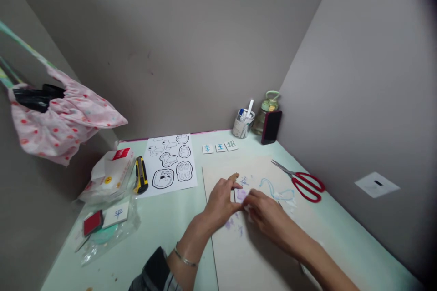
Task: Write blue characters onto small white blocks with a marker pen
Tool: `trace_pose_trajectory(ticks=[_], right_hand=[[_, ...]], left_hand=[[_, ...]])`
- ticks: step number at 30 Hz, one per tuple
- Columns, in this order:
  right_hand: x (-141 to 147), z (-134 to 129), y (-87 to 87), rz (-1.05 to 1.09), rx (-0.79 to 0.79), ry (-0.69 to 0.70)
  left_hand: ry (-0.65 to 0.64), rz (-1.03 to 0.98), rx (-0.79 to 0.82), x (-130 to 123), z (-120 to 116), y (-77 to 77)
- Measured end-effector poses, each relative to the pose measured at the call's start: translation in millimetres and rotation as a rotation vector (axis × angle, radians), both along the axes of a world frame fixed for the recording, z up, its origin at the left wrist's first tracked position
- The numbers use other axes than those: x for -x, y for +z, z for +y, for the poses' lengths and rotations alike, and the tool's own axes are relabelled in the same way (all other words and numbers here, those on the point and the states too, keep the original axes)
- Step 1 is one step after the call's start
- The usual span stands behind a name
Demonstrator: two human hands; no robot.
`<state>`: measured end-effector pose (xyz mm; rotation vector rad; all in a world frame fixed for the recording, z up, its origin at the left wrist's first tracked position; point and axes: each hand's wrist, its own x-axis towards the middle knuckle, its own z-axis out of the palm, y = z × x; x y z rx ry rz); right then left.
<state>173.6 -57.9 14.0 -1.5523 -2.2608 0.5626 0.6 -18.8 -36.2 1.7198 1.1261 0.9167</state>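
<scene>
A small white square tile (pixel 241 194) smeared with purple lies on the large beige board (pixel 239 259). My left hand (pixel 221 201) grips the tile by its edges between thumb and fingers. From the right, my right hand (pixel 264 209) is closed on a crumpled white tissue (pixel 250 213), its fingertips at the tile's right side; the tissue is mostly hidden under the fingers. Purple smudges (pixel 229 223) and a blue drawn outline (pixel 273 189) mark the board around my hands.
Red-handled scissors (pixel 309 185) lie on the board's right edge. Behind stand three small lettered tiles (pixel 220 147), a pen cup (pixel 243 126), a green bottle (pixel 261 118) and a phone (pixel 271 127). Leftward are a printed sheet (pixel 172 163), a yellow cutter (pixel 140 175), a tissue pack (pixel 109 175) and a red ink pad (pixel 93 223).
</scene>
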Motion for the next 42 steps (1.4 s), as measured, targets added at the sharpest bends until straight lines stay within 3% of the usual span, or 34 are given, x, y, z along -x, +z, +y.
trace_pose_trajectory(ticks=[5, 11, 16, 20, 25, 28, 36, 42], right_hand=[[-17.5, -28.3, 15.4, 0.097, 0.108, 0.033], [-7.1, -3.4, 4.2, 0.352, -0.001, -0.267], [0.8, 7.7, -10.5, 0.487, -0.086, -0.333], [1.5, 3.3, -14.8, 0.543, -0.122, -0.329], [18.6, -7.5, -15.7, 0.541, -0.196, -0.293], [28.7, -11.5, -17.5, 0.535, -0.253, -0.276], [20.5, -9.4, -18.5, 0.563, -0.332, -0.35], [27.7, -13.7, -20.4, 0.548, -0.383, -0.334]], left_hand=[[0.03, -0.116, 0.023, 0.0, -0.2, 7.1], [0.024, -0.291, 0.018, -0.6, -2.4, 23.4], [-0.039, -0.319, 0.038, -1.7, -4.7, 28.4], [-0.024, -0.329, 0.06, -9.2, -6.8, 24.3], [0.219, -0.341, 0.032, -24.6, -8.8, 12.1], [0.294, -0.351, 0.01, -25.2, -7.6, 10.1], [0.206, -0.426, -0.017, -28.4, -16.9, 25.9], [0.283, -0.421, -0.031, -32.2, -18.0, 18.7]])
